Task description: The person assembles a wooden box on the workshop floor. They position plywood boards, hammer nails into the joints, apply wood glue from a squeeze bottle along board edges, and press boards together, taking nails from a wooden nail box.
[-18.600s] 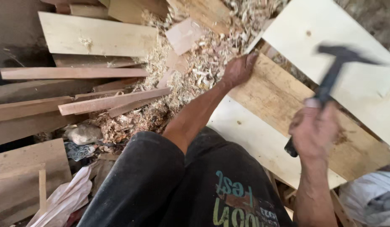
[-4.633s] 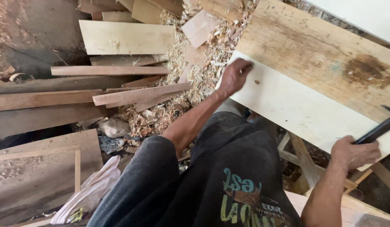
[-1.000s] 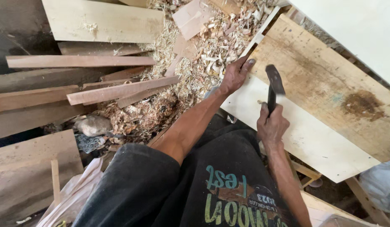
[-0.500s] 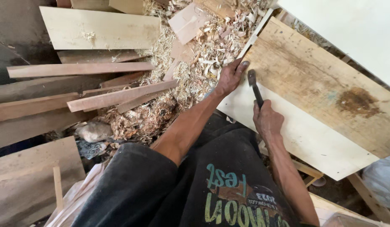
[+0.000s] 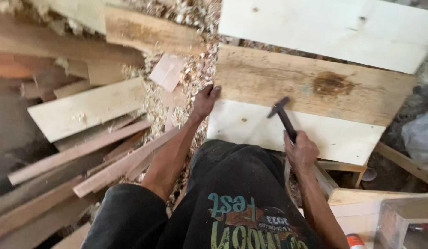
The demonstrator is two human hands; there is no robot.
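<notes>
My left hand [image 5: 203,101] presses on the left end of a brownish plank [image 5: 311,85] with a dark knot stain, where it meets a pale plank [image 5: 324,133] nearer me. My right hand [image 5: 300,150] grips the dark handle of a hammer [image 5: 281,115], whose black head hovers just over the seam between the two planks. A third, pale wide plank [image 5: 329,30] lies beyond the brown one. My dark trousers and shirt fill the bottom of the view.
Wood shavings [image 5: 186,50] cover the ground left of the planks. Loose boards and strips [image 5: 84,152] are piled at the left. A wooden frame piece [image 5: 403,161] and a clear plastic box [image 5: 403,223] sit at the lower right.
The view has swung so the planks lie more level. My right hand with the hammer has moved right, away from my left hand, which stays on the brown plank's end.
</notes>
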